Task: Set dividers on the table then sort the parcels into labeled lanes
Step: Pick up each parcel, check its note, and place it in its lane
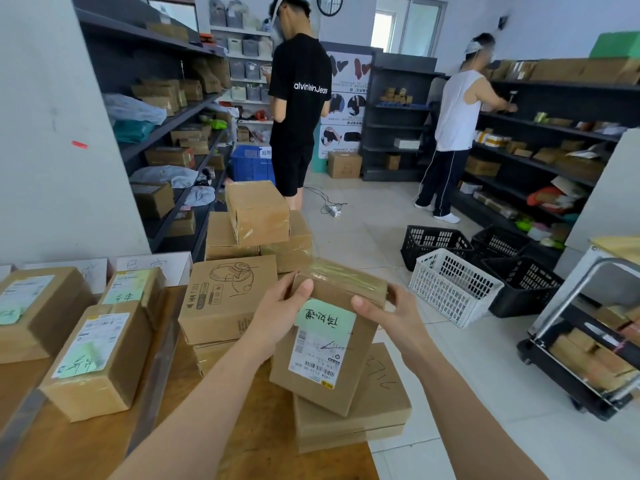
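1. The parcel [362, 344] in the hands carries a green note [325, 318] with handwritten characters that are upside down to the camera. Below the note is a white shipping label [317, 356] with barcodes, its small print too fine to read.
2. Just to the left, a carton [228, 296] is printed with "T101" and a line drawing of a headset.
3. The flat box [384, 393] under the parcel has pen scrawl on its lid that cannot be read.
4. Left of a clear divider [157, 368], the sorted boxes [93, 362] on the table [86, 452] bear shipping labels and green handwritten notes.
5. White lane cards [152, 266] with handwritten characters stand at the back of the table.
6. A person standing in the aisle wears a black T-shirt [299, 88] reading "Calvin Klein Jeans".
7. The left hand [280, 306] grips the parcel's upper left corner, its thumb lying on the front face.
8. The right hand [388, 313] clasps the upper right corner, thumb in front and fingers wrapped behind.
9. The parcel is tilted, its lower end over the flat box at the table's right edge.
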